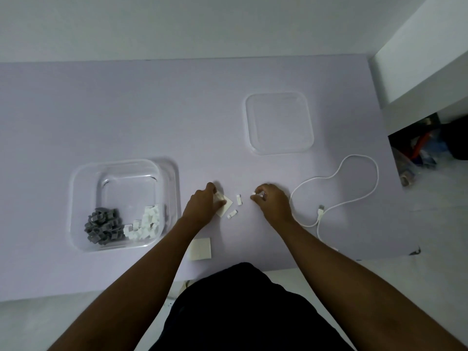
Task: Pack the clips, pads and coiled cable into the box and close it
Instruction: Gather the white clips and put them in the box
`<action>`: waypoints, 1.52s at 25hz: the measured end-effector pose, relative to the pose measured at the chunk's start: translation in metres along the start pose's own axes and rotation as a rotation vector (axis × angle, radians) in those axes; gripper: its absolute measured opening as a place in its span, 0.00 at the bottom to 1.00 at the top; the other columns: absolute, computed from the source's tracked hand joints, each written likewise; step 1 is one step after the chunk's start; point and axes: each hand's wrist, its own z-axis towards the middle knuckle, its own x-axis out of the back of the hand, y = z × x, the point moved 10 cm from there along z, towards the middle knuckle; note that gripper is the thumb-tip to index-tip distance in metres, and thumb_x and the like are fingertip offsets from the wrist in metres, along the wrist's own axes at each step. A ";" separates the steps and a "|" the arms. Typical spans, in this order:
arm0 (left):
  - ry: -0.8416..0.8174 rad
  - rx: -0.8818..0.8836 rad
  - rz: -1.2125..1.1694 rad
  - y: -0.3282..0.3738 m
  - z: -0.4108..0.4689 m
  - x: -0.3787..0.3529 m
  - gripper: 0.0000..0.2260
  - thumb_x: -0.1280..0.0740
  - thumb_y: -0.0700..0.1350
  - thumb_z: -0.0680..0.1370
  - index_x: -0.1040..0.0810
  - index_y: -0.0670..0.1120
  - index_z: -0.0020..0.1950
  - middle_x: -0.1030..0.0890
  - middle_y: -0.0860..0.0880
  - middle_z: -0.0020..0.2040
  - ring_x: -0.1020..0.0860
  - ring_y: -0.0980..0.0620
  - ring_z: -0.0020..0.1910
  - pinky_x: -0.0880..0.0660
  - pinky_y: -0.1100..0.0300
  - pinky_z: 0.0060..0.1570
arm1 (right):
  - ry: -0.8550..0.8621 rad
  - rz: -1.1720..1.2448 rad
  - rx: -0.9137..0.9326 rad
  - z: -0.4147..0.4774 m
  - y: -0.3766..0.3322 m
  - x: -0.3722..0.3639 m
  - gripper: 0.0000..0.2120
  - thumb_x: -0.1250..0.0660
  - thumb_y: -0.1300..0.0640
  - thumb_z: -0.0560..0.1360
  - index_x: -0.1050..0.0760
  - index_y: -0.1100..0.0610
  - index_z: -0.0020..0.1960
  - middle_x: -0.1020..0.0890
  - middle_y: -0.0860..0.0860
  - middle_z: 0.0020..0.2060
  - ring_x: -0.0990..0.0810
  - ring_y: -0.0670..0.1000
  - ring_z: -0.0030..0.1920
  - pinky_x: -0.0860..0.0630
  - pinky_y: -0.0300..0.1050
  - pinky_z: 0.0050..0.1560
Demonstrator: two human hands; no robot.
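Both hands are down on the pale lilac desk (126, 110). The left hand (203, 206) has its grip pinched on small white plastic clips (219, 198), right on top of a square white adhesive pad (226, 207). The right hand (272, 201) has its grip closed on another white clip (254, 193) at the fingertips. Two loose white clips (235, 205) lie between the hands. A second white square pad (201, 248) sits nearer the body, partly under the left forearm. Off to the left, the clear square plastic box (76, 198) holds a heap of grey clips (103, 226) beside a heap of white ones (147, 222) (both against its near wall). Its clear lid (278, 122) lies apart, farther back on the right. The white USB cable (354, 178) sprawls uncoiled just right of the right hand.
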 end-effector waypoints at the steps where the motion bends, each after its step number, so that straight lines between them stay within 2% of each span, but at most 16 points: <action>1: -0.025 0.032 -0.067 -0.003 0.000 -0.003 0.18 0.32 0.56 0.76 0.30 0.45 0.57 0.24 0.45 0.43 0.23 0.42 0.44 0.31 0.55 0.39 | -0.001 0.056 -0.052 0.000 0.004 -0.002 0.06 0.26 0.55 0.74 0.20 0.58 0.46 0.19 0.51 0.39 0.22 0.48 0.37 0.26 0.42 0.41; 2: -0.049 0.066 -0.159 -0.006 0.000 -0.006 0.17 0.32 0.56 0.76 0.29 0.45 0.55 0.25 0.48 0.42 0.24 0.46 0.42 0.31 0.56 0.38 | -0.011 0.189 -0.154 -0.001 0.010 -0.003 0.06 0.27 0.55 0.74 0.21 0.58 0.44 0.21 0.50 0.36 0.24 0.46 0.34 0.27 0.38 0.37; 4: -0.130 0.145 -0.447 -0.008 -0.006 -0.013 0.12 0.34 0.54 0.76 0.29 0.45 0.48 0.26 0.48 0.38 0.28 0.51 0.34 0.34 0.58 0.31 | -0.061 0.691 -0.433 -0.013 0.020 -0.012 0.09 0.32 0.55 0.76 0.24 0.57 0.39 0.27 0.51 0.31 0.31 0.46 0.27 0.36 0.39 0.26; 6: -0.286 0.237 -0.816 -0.006 -0.017 -0.028 0.09 0.39 0.51 0.72 0.31 0.45 0.43 0.30 0.45 0.31 0.36 0.51 0.25 0.42 0.62 0.26 | -0.181 1.146 -0.578 -0.028 0.010 -0.022 0.11 0.40 0.55 0.75 0.28 0.57 0.35 0.32 0.51 0.29 0.35 0.48 0.25 0.46 0.41 0.27; 7: -0.368 0.273 -0.966 -0.002 -0.024 -0.033 0.07 0.40 0.49 0.69 0.32 0.46 0.42 0.33 0.44 0.28 0.40 0.52 0.23 0.45 0.63 0.25 | -0.218 1.250 -0.573 -0.032 0.004 -0.021 0.11 0.42 0.55 0.74 0.28 0.57 0.35 0.31 0.52 0.29 0.35 0.48 0.25 0.48 0.41 0.27; 10: -0.526 0.266 -1.210 0.010 -0.036 -0.037 0.04 0.43 0.45 0.65 0.32 0.47 0.38 0.32 0.44 0.26 0.47 0.53 0.22 0.46 0.68 0.24 | -0.250 1.221 -0.550 -0.038 -0.003 -0.020 0.13 0.42 0.54 0.74 0.26 0.57 0.35 0.28 0.53 0.30 0.32 0.49 0.25 0.46 0.40 0.25; 12: -0.538 0.243 -1.220 0.013 -0.036 -0.034 0.04 0.44 0.45 0.66 0.32 0.46 0.37 0.31 0.44 0.25 0.47 0.54 0.21 0.46 0.69 0.23 | -0.189 1.006 -0.525 -0.031 0.001 -0.017 0.15 0.39 0.53 0.77 0.28 0.56 0.32 0.29 0.54 0.29 0.33 0.49 0.25 0.45 0.39 0.25; 15: -0.494 0.250 -1.077 0.010 -0.031 -0.032 0.14 0.44 0.51 0.76 0.33 0.47 0.33 0.34 0.46 0.25 0.46 0.53 0.22 0.48 0.66 0.25 | -0.052 0.402 -0.227 -0.007 -0.005 0.000 0.24 0.32 0.47 0.78 0.35 0.55 0.29 0.35 0.52 0.25 0.37 0.48 0.25 0.39 0.43 0.28; 17: -0.422 0.164 -0.811 0.005 -0.032 -0.022 0.19 0.43 0.55 0.81 0.30 0.46 0.35 0.32 0.44 0.27 0.39 0.49 0.22 0.46 0.64 0.25 | -0.093 0.084 0.050 -0.002 -0.028 -0.014 0.20 0.31 0.46 0.77 0.27 0.56 0.32 0.27 0.50 0.26 0.30 0.48 0.28 0.30 0.47 0.33; 19: -0.311 -0.051 -0.308 0.010 -0.030 -0.013 0.14 0.42 0.49 0.82 0.24 0.43 0.41 0.26 0.43 0.34 0.26 0.42 0.32 0.39 0.61 0.27 | -0.211 -0.070 0.180 -0.006 -0.041 -0.030 0.12 0.32 0.46 0.77 0.20 0.53 0.54 0.19 0.50 0.35 0.22 0.49 0.36 0.24 0.48 0.40; 21: -0.225 -0.115 -0.098 0.012 -0.030 -0.012 0.14 0.43 0.49 0.83 0.26 0.44 0.42 0.23 0.45 0.38 0.24 0.41 0.41 0.35 0.58 0.36 | -0.328 -0.187 0.239 -0.009 -0.041 -0.041 0.21 0.31 0.47 0.77 0.28 0.50 0.68 0.20 0.51 0.38 0.21 0.51 0.38 0.22 0.50 0.42; 25: -0.144 -0.182 0.146 0.021 -0.033 -0.020 0.16 0.45 0.55 0.83 0.29 0.43 0.57 0.19 0.41 0.48 0.22 0.41 0.43 0.33 0.56 0.40 | -0.327 -0.281 0.283 -0.010 -0.039 -0.041 0.20 0.31 0.48 0.77 0.29 0.50 0.67 0.16 0.54 0.45 0.18 0.56 0.43 0.21 0.52 0.45; 27: -0.105 -0.254 0.294 0.033 -0.036 -0.028 0.18 0.46 0.55 0.83 0.31 0.42 0.63 0.18 0.40 0.50 0.19 0.39 0.45 0.32 0.55 0.38 | -0.269 -0.180 0.197 -0.009 -0.032 -0.037 0.16 0.30 0.50 0.77 0.27 0.52 0.63 0.17 0.53 0.45 0.19 0.53 0.43 0.22 0.49 0.45; 29: -0.085 -0.286 0.398 0.039 -0.037 -0.037 0.20 0.48 0.55 0.84 0.35 0.42 0.69 0.18 0.40 0.49 0.18 0.39 0.45 0.31 0.54 0.36 | -0.134 0.114 -0.011 -0.007 -0.012 -0.025 0.12 0.28 0.52 0.76 0.25 0.52 0.58 0.18 0.50 0.45 0.20 0.48 0.41 0.23 0.43 0.44; 33: -0.106 -0.292 0.515 0.040 -0.037 -0.047 0.20 0.50 0.52 0.84 0.40 0.43 0.73 0.18 0.40 0.50 0.18 0.37 0.46 0.26 0.51 0.38 | 0.096 0.856 -0.502 -0.030 0.025 -0.022 0.05 0.31 0.53 0.79 0.24 0.52 0.52 0.27 0.50 0.35 0.34 0.45 0.26 0.36 0.38 0.25; 38: -0.096 -0.321 0.579 0.054 -0.039 -0.049 0.18 0.49 0.51 0.84 0.37 0.43 0.70 0.17 0.41 0.50 0.18 0.38 0.46 0.23 0.49 0.40 | 0.039 1.203 -0.614 -0.048 0.008 -0.032 0.08 0.35 0.50 0.81 0.26 0.54 0.47 0.28 0.49 0.30 0.38 0.46 0.25 0.42 0.39 0.24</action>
